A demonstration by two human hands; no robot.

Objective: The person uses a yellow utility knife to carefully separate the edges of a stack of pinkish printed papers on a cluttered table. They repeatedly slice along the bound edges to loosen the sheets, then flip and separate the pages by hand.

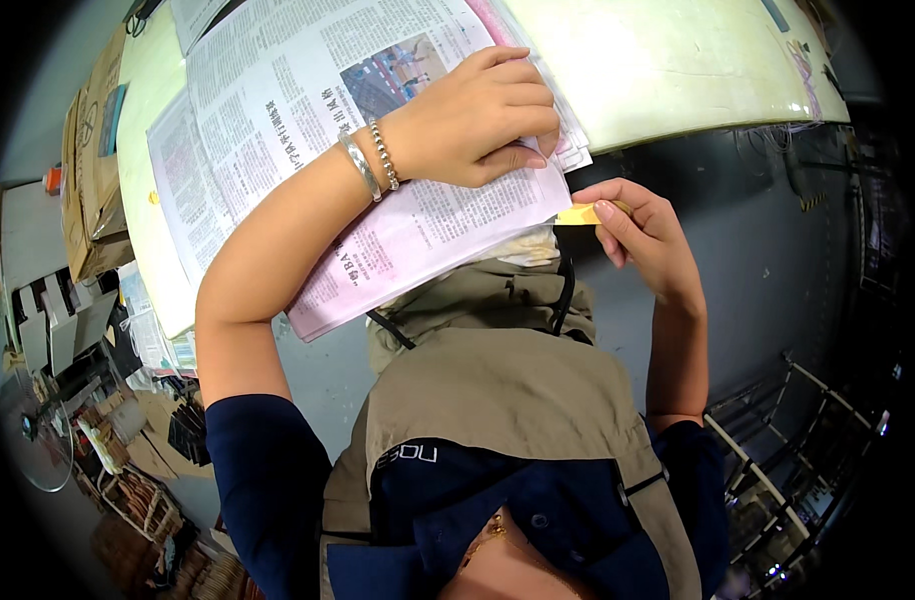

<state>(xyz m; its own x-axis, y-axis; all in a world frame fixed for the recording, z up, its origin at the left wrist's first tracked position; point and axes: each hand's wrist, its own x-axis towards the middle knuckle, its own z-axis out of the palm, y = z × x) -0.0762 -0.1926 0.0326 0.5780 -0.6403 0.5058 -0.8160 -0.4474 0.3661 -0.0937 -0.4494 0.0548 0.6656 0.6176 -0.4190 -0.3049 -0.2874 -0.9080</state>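
A stack of newspapers (278, 110) lies on a pale yellow-green table (668, 60) and hangs over its near edge. My left hand (483, 115) rests on the top sheet with fingers curled, pressing down near the paper's right edge; two silver bracelets (370, 160) circle its wrist. My right hand (643, 235) is below the table edge, pinching a small yellow piece (580, 214) against the corner of the papers. What the yellow piece is stays unclear.
Brown paper bags (93, 150) lean at the table's left end. Cluttered shelves, boxes and a fan (33, 440) fill the lower left. A metal rack (788, 440) stands at the lower right on a grey floor (768, 250).
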